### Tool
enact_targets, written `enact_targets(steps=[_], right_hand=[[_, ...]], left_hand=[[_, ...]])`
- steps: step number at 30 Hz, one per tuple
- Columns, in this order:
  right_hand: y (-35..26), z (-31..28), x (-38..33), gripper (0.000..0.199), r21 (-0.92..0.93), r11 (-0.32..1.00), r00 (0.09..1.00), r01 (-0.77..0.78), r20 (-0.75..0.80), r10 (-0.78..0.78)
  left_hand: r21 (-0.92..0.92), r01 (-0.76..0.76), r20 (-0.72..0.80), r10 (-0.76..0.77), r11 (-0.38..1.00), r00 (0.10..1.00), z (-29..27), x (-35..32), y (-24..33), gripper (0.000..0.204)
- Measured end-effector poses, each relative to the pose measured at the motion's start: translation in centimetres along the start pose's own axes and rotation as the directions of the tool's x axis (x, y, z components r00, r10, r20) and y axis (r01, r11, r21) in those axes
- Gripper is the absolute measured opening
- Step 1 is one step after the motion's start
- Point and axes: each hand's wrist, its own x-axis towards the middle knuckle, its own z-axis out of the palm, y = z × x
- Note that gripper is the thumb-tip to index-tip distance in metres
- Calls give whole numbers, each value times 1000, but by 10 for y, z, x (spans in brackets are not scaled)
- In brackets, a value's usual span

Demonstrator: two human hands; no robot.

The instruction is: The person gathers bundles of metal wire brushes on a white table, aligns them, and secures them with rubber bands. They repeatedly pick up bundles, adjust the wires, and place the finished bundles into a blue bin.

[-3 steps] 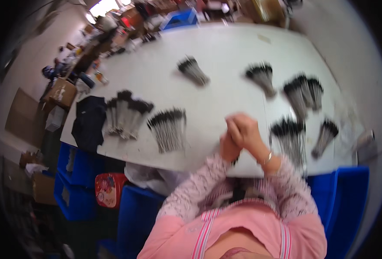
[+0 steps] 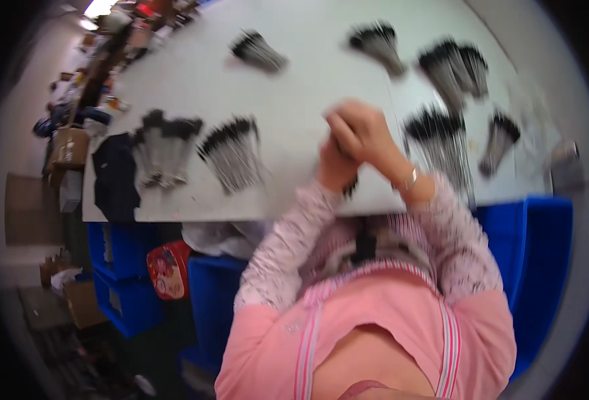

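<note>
My two hands are pressed together above the near edge of the white table point(image 2: 294, 87). My right hand point(image 2: 361, 133) lies over my left hand point(image 2: 334, 170), both with closed fingers. A small dark tuft point(image 2: 352, 189) pokes out under the left hand; motion blur hides what it is. A bracelet point(image 2: 411, 180) sits on my right wrist. Several fanned bundles of thin black-tipped sticks lie on the table: one point(image 2: 233, 155) to the left of my hands, one point(image 2: 441, 143) just right of them, another point(image 2: 164, 143) farther left.
More bundles point(image 2: 378, 43) point(image 2: 258, 52) point(image 2: 498, 137) lie across the far and right parts of the table. A black cloth point(image 2: 113, 177) hangs at the left corner. Blue bins point(image 2: 541, 253) point(image 2: 118, 250) and a red bag point(image 2: 169, 270) stand under the table. Cardboard boxes point(image 2: 71, 147) are at the left.
The whole view has shifted, so table and hands sit higher in the picture. My hands remain pressed together.
</note>
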Motion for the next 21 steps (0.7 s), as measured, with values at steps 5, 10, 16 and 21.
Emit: enact_targets(steps=[5, 10, 16, 21], right_hand=[[-12, -2, -12, 19, 136, 990, 993, -22, 117, 6], [-3, 2, -13, 18, 79, 995, 994, 55, 86, -62], [-42, -7, -27, 46, -208, 963, 982, 170, 117, -148], [-88, -10, -64, 40, -255, 967, 999, 22, 51, -9]], left_hand=[[-432, 323, 424, -126, 842, 897, -40, 7, 26, 38], [-122, 280, 481, -190, 952, 856, -35, 13, 17, 52], [-152, 313, 357, -243, 938, 902, -39, -10, 5, 50], [-212, 363, 259, -306, 907, 916, -39, -36, -3, 49]])
